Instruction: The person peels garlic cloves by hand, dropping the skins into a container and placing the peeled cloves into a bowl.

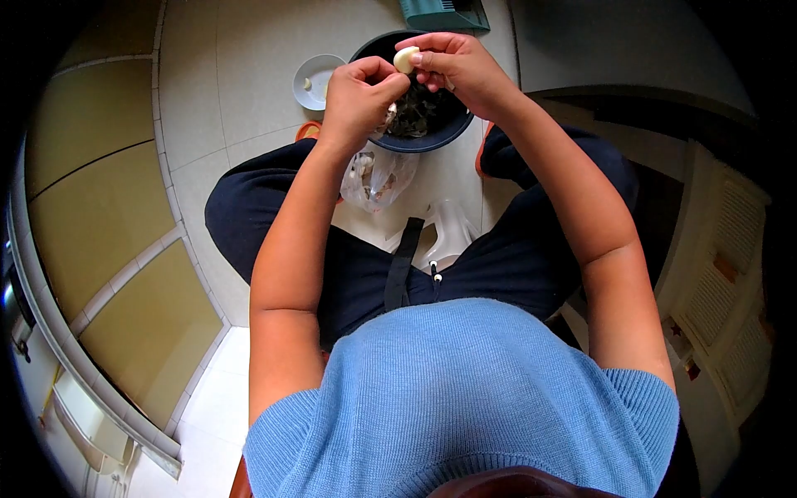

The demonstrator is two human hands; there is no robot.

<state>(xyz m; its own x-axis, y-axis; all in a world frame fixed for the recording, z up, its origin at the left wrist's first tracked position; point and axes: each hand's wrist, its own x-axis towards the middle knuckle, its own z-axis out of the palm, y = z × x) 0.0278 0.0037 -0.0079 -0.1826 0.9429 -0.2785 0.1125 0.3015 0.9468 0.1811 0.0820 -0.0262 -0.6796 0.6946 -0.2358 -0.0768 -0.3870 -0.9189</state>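
Observation:
A pale, peeled-looking garlic clove (405, 60) is pinched between the thumb and fingers of my right hand (452, 65). Close beside it, my left hand (359, 100) is closed, thumb pressed to fingertips; what sits in that pinch is too small to make out. Below both hands stands a dark round basin (415, 148) with dark, leafy-looking scraps (422, 112) inside. Something whitish, perhaps garlic skin, shows by the lower edge of my left hand. To the left, a white plate (320, 98) on the floor bears one small pale piece, probably a clove (307, 84).
A clear plastic bag (378, 181) with whitish and brownish pieces lies in front of the basin, between my feet. A green dustpan-like object (446, 15) is beyond the basin. Yellowish cabinet doors (124, 199) run along the left. A white plastic stool (448, 228) shows between my legs.

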